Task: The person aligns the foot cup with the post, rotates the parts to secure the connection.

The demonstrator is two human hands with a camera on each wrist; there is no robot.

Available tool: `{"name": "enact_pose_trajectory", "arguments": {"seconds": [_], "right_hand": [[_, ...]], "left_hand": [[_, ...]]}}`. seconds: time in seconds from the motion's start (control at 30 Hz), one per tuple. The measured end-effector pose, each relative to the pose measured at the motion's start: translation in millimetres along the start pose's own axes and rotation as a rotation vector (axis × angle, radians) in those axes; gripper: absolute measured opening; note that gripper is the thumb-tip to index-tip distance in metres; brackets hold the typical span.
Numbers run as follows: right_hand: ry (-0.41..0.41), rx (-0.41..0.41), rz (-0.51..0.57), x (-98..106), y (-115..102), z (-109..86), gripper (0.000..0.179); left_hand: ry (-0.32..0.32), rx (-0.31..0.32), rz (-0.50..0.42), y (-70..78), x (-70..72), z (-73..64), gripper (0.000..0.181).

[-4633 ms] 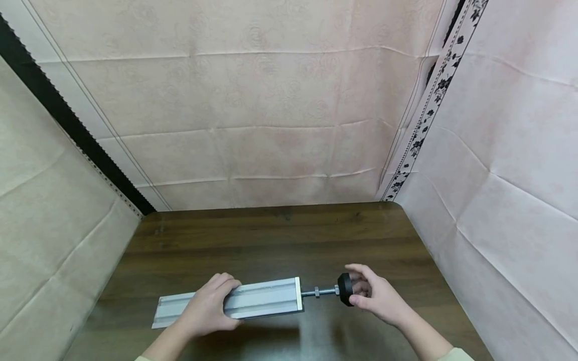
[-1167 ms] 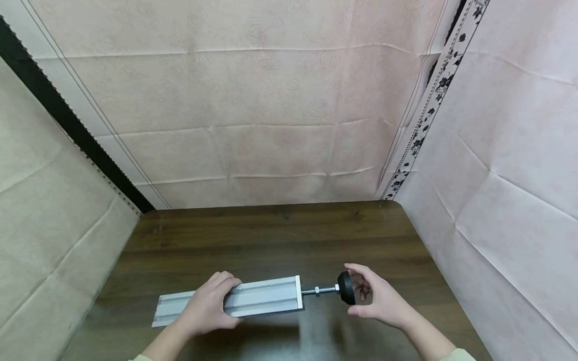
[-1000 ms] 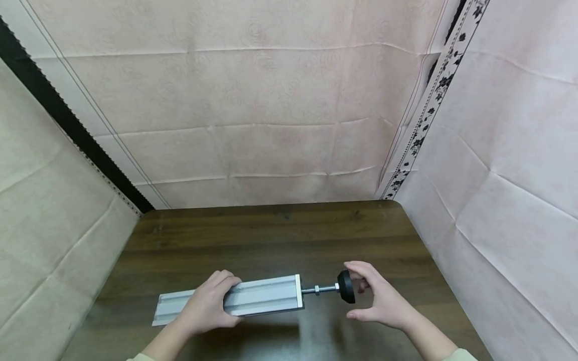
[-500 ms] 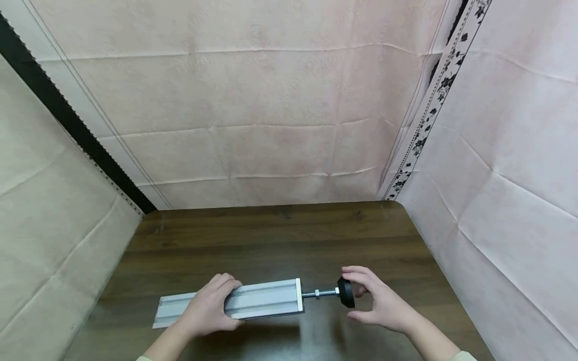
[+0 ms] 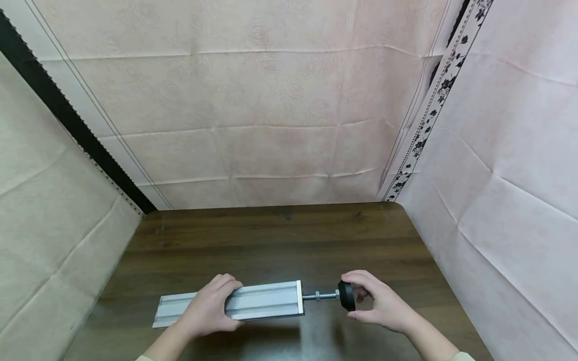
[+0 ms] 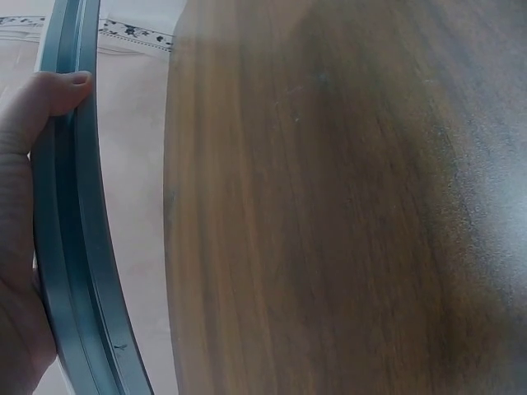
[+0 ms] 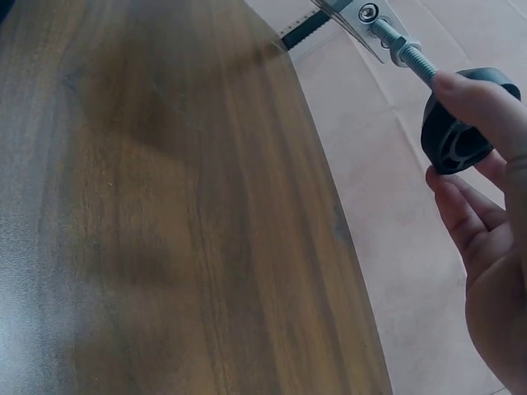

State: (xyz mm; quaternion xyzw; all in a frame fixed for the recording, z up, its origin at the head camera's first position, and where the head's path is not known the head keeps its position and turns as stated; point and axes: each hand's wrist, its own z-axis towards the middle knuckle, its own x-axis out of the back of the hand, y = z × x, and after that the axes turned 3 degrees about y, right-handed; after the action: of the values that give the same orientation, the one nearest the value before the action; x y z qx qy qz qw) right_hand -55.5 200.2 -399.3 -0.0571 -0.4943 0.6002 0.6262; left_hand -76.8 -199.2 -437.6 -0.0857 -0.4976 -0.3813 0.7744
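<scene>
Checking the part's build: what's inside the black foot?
In the right wrist view, the black foot is hollow, with some ribbing showing. The right hand covers part of the opening, so the interior there can't be seen.

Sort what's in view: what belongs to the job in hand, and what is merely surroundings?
Part of the work:
grooved silver bar, held by the left grip
threaded rod
black end piece, pinched by the right grip

Just surroundings:
wooden table
pale creased sheeting
floral border strip
</scene>
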Motion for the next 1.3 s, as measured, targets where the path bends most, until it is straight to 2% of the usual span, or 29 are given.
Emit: {"name": "enact_pose_trajectory", "arguments": {"seconds": [0.17,0.4,0.57,0.8,1.07,1.3], "right_hand": [[-0.008,-0.067,0.005,-3.2,17.9,-9.3,0.069],[-0.019,-0.191,0.037,-1.3,19.5,-11.2,0.065],[-0.022,-0.217,0.056,0.0,17.1,-10.8,0.061],[-0.008,-0.257,0.163,-3.5,20.7,-11.6,0.057],[-0.021,-0.279,0.223,-2.6,19.2,-10.4,0.050],[-0.029,-0.347,0.265,-2.5,18.8,-10.1,0.045]], "left_hand": [[-0.008,0.000,-0.005,0.1,0.1,0.1,0.064],[-0.012,0.001,-0.002,1.3,1.1,0.9,0.064],[-0.019,0.002,0.001,2.3,1.9,1.3,0.064],[-0.017,-0.004,0.005,2.4,0.5,0.8,0.064],[-0.003,-0.013,0.007,1.8,-0.7,0.6,0.064],[0.003,-0.016,0.005,1.4,-1.1,0.7,0.064]]}}
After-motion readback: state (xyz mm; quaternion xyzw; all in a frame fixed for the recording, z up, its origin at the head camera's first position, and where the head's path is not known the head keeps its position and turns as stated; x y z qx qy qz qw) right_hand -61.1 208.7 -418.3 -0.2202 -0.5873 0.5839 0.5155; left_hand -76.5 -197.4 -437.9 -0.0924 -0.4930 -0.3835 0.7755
